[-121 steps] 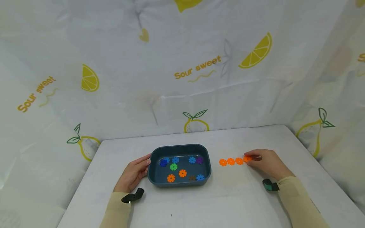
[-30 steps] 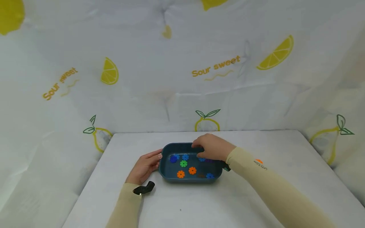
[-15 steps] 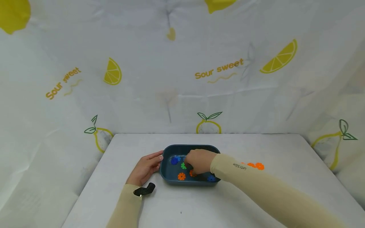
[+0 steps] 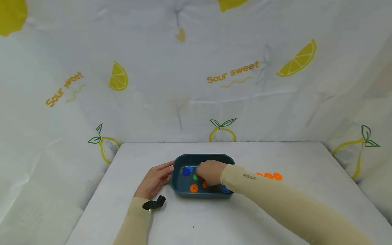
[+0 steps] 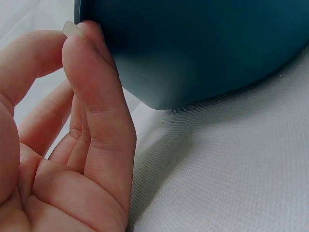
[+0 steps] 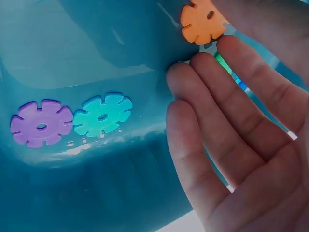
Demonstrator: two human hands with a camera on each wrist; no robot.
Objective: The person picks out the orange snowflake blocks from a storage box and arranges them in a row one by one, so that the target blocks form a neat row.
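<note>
A dark blue tray (image 4: 202, 195) stands on the white table and holds several slotted flower-shaped plastic discs. My left hand (image 4: 154, 178) grips its left end, thumb at the rim (image 5: 77, 12). Inside the tray is my right hand (image 4: 212, 172); in the right wrist view its thumb and index finger pinch an orange disc (image 6: 200, 29), partly hidden by the thumb. The other fingers are bent beside it. Near this hand lie another orange disc (image 4: 193, 188), a green disc (image 4: 195, 177) and a dark blue disc (image 4: 185, 171). A purple disc (image 6: 38, 116) and a turquoise-looking disc (image 6: 91, 117) lie side by side.
To the right of the tray, a row of orange discs (image 4: 277, 176) lies on the table (image 4: 196, 217), partly behind my right sleeve (image 4: 275, 195). A white cloth with lemon prints (image 4: 159, 112) hangs behind the table.
My right hand has left the row of orange discs, crossed leftward and reached down into the tray, where it has taken hold of an orange disc. My left hand stays on the tray's left end.
</note>
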